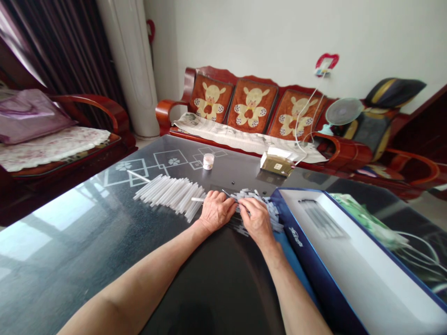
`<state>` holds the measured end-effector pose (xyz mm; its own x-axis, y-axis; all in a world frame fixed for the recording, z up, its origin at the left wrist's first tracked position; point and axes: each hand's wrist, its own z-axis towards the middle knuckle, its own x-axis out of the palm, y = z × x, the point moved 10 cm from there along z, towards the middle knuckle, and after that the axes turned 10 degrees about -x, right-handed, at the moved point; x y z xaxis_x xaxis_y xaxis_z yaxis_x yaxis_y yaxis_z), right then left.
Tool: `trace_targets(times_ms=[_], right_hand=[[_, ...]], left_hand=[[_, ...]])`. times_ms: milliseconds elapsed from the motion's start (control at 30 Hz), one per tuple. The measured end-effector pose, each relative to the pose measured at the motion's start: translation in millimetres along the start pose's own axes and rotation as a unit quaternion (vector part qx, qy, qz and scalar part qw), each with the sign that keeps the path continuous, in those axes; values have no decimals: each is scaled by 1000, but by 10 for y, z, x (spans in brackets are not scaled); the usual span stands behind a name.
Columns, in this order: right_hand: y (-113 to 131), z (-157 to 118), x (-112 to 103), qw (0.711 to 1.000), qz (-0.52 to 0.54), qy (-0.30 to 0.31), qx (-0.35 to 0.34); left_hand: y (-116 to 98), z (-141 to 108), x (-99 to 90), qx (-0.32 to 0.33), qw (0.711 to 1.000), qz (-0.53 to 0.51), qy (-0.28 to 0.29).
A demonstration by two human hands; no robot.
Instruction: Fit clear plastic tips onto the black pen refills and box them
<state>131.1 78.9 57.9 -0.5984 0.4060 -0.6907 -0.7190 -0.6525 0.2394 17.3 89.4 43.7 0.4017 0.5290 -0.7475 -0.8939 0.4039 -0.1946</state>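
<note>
My left hand (217, 211) is closed around a slim white tube (197, 199), which looks like a pen barrel and sticks out to the left. Fingertips of my right hand (256, 217) meet the left hand's at the tube's other end, pinching something small and dark that I cannot make out. To the left, a row of similar translucent white tubes (171, 191) lies side by side on the dark table (87, 242). Behind and beside my right hand is a heap of short translucent pieces (275, 218), partly hidden by it. Thin dark-tipped sticks (240, 229) lie under my hands.
A blue open box (296, 232) with a white inside stands at the right, holding several dark-tipped pens (323, 218). Beyond are a small white jar (208, 161) and a tissue box (277, 163). A green plastic packet (370, 216) and white cables (424, 253) lie past the box.
</note>
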Motion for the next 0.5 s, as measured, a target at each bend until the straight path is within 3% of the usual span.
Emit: trace_targets(times_ms=[67,233,367,500], right_hand=[[-81,-12,5,1000,-24,12,4],[-486,-24,-78,984,-148,24,101],[-363,148,211,975,-175,95,97],[-201,254,463,970,-183,126,99]], left_hand=[[35,9,-16,-8,1000,3,-9],[182,29,-92,-58,997,0,-54],[121,23,-76,-29,999,-11,-40],[44,8,-146,6,998,-43,-52]])
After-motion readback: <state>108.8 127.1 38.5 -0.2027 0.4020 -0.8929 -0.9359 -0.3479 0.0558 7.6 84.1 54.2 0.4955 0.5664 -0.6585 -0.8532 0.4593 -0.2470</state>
